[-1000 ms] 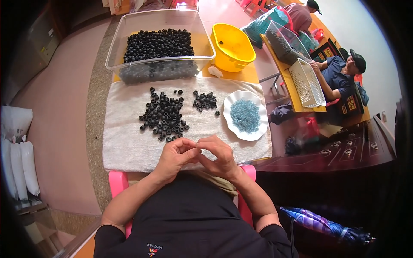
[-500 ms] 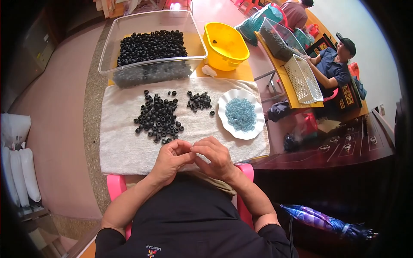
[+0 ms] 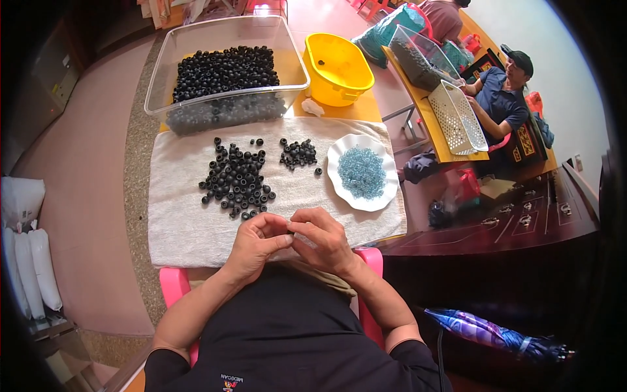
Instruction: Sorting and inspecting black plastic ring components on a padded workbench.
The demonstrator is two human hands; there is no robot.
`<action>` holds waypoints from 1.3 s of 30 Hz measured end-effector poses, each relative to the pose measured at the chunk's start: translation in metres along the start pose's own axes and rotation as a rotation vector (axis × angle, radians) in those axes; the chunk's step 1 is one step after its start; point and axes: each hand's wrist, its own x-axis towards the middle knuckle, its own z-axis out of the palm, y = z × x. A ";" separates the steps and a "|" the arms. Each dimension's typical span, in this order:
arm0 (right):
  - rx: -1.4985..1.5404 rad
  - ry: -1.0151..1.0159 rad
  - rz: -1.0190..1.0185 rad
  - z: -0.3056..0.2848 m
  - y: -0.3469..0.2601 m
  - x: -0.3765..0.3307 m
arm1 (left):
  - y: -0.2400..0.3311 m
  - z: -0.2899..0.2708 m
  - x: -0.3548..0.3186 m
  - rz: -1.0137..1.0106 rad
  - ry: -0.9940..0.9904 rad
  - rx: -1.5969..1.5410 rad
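My left hand (image 3: pixel 255 243) and my right hand (image 3: pixel 323 240) meet above the near edge of a pale towel (image 3: pixel 183 228). The fingers of both are closed in a pinch, fingertips touching. A tiny dark bit shows between them, too small and covered to name. Just beyond my left hand lies a loose pile of black round beads (image 3: pixel 238 176) with holes. Farther off, to its right, is a smaller heap of black beads (image 3: pixel 299 153), with one bead apart. A white wavy-rimmed plate (image 3: pixel 377 201) of small clear-blue beads (image 3: pixel 361 171) stands right of these.
Behind the towel stand a clear plastic bin (image 3: pixel 153 91) of black beads and a yellow basin (image 3: pixel 356 88). A crumpled white scrap (image 3: pixel 312 107) lies between them. At right, a person (image 3: pixel 499 98) sits by a table with a white perforated basket (image 3: pixel 457 121). A folded umbrella (image 3: pixel 490 333) lies lower right.
The table and its things appear shifted slightly left in the picture. Both hands keep their pinch, with small finger movements; a dark bit shows a little more between them.
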 end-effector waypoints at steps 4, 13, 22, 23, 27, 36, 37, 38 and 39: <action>0.003 0.005 0.005 0.001 0.000 0.000 | 0.003 0.003 0.000 -0.012 0.018 0.019; 0.049 -0.022 0.028 0.001 0.002 -0.002 | -0.001 0.004 0.000 0.059 0.017 0.138; 0.048 -0.046 0.077 -0.001 0.001 -0.003 | 0.002 0.005 -0.001 0.059 0.019 0.126; 0.038 -0.044 0.081 -0.001 0.002 -0.004 | 0.002 0.005 0.000 0.059 0.019 0.127; 0.010 -0.023 0.082 0.000 0.003 -0.006 | 0.001 0.004 -0.001 0.058 0.044 0.152; 0.058 -0.049 0.070 -0.005 0.003 -0.003 | 0.003 0.004 0.000 0.031 0.042 0.138; 0.058 -0.049 0.070 -0.005 0.003 -0.003 | 0.005 0.004 0.000 0.010 0.040 0.127; 0.066 -0.063 0.082 -0.006 0.003 -0.003 | 0.006 0.005 -0.001 0.010 0.040 0.127; 0.074 -0.076 0.094 -0.006 0.003 -0.004 | 0.009 0.007 -0.001 -0.030 0.038 0.081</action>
